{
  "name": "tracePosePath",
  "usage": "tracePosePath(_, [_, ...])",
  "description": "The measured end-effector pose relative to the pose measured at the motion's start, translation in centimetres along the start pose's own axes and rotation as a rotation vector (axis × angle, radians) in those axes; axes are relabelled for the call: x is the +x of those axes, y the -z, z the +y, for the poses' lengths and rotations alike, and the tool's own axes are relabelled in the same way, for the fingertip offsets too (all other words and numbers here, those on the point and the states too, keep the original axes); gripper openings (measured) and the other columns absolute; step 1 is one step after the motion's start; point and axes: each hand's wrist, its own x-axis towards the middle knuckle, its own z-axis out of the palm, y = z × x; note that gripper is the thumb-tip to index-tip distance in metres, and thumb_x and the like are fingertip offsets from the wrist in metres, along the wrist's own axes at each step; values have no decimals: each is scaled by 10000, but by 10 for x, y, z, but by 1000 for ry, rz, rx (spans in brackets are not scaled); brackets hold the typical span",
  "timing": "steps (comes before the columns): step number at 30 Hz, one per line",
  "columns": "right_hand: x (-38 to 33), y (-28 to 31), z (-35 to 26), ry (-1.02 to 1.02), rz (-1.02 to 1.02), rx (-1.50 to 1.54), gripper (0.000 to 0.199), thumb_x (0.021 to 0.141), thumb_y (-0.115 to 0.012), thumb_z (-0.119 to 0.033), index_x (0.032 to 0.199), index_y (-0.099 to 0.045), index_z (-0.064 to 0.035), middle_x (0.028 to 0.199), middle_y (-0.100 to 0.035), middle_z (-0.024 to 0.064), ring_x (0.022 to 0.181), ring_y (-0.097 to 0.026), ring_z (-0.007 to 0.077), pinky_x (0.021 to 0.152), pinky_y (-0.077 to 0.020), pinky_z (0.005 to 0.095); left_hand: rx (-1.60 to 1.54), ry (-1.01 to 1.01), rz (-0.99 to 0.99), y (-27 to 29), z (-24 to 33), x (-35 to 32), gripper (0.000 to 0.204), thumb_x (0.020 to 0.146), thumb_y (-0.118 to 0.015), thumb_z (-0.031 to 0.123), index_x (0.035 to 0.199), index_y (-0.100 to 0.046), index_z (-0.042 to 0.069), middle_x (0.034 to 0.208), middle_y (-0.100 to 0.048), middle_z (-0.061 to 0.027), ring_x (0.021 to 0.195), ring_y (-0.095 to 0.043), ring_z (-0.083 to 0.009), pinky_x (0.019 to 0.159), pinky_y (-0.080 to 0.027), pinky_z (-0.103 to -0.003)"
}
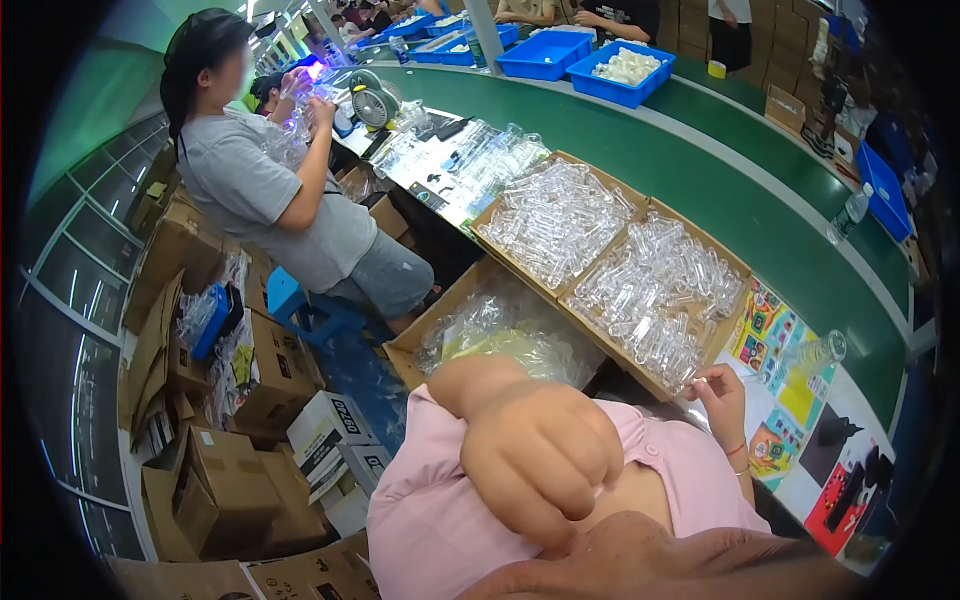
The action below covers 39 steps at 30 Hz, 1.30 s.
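My left hand [540, 450] is closed, fingers curled, high in front of my pink shirt [425, 480] by the open collar. Anything in its grip is hidden. My right hand [722, 395] is at the near right corner of a shallow cardboard tray [735, 350], thumb and fingers pinched together. A tiny pale thing seems to show at the fingertips, too small to name. Clear plastic tube-like pieces [655, 290] fill this tray. Left of it, touching, stands a second cardboard tray [485, 232] heaped with similar clear pieces [560, 220].
A green curved conveyor [650, 150] runs behind the trays. At right are a clear bottle [815, 352] and colourful printed sheets [775, 330]. Below the trays, a carton [400, 350] holds plastic bags. A co-worker [270, 190] stands left, near a fan [375, 100]. Blue bins [545, 55] line the far side.
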Motion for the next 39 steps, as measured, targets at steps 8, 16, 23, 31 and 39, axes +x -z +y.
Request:
tracePosePath(8, [-41,15,22,85,205,-16,85,854,-590,-63,891,-527,-21,793,-631,98,661,-603,141,634,-494,254,860,-581,44,-13,-1,14,53,768,-544,64,774,-493,49,682,-575,-97,584,-527,-188,611,-560,-359])
tracePosePath(16, [-47,24,35,81,206,-11,81,863,-586,-73,888,-533,-18,786,-633,96,643,-600,124,612,-487,239,1183,-528,111,-38,11,11,52,769,-561,69,746,-522,45,671,-591,-60,582,-526,-150,605,-534,-287])
tracePosePath(23, [-50,34,44,96,192,-10,95,873,-586,-70,909,-529,-3,810,-634,97,665,-606,116,625,-503,224,1168,-410,28,-53,11,17,137,702,-553,78,605,-488,5,639,-603,-158,519,-515,-181,554,-551,-360])
tracePosePath(31, [-51,55,80,80,150,-11,102,867,-594,-59,911,-521,-3,799,-628,89,660,-601,113,626,-495,219,1320,-186,-197,-80,-24,33,96,696,-570,76,736,-592,-8,731,-622,-115,601,-558,-185,608,-527,-307])
tracePosePath(39, [-63,87,143,70,331,-10,109,862,-583,-36,948,-521,-10,741,-618,87,606,-590,106,574,-490,219,735,250,102,-52,-35,58,247,856,-545,183,1044,-627,44,991,-633,-135,879,-610,-229,885,-468,-466])
